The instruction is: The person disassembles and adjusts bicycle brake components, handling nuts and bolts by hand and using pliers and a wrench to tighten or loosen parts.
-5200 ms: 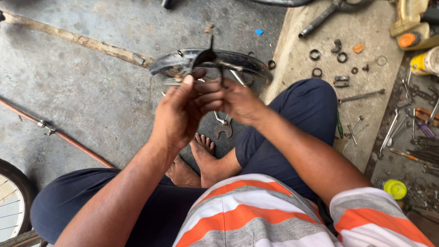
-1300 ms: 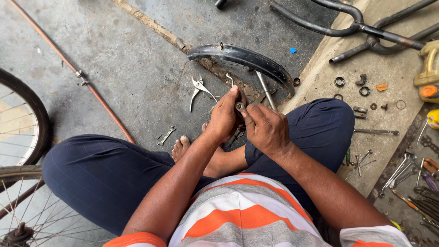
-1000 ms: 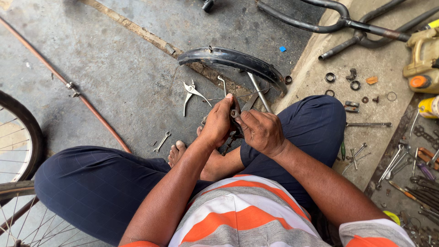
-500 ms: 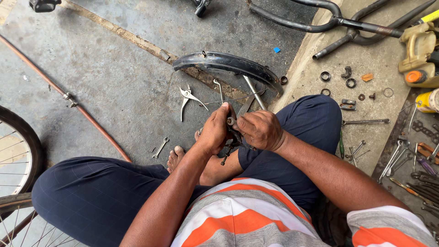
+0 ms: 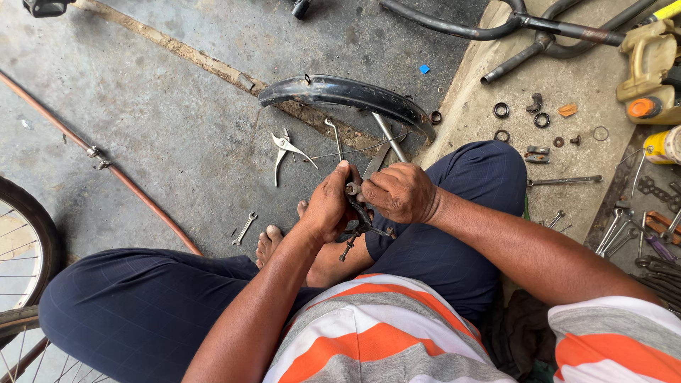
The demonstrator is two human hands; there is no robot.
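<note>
two hands, left hand (image 5: 328,206) and right hand (image 5: 399,191), closed on one brake caliper (image 5: 357,213) (one mudguard (image 5: 347,96) beyond).

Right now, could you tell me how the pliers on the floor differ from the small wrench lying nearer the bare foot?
The pliers are the larger tool, with two handles spread apart; the small wrench is one thin, straight bar. The pliers lie close under the black mudguard, while the small wrench lies just left of the bare foot. Both are bare grey metal, flat on the concrete floor, and touched by neither the left hand nor the right hand.
</note>
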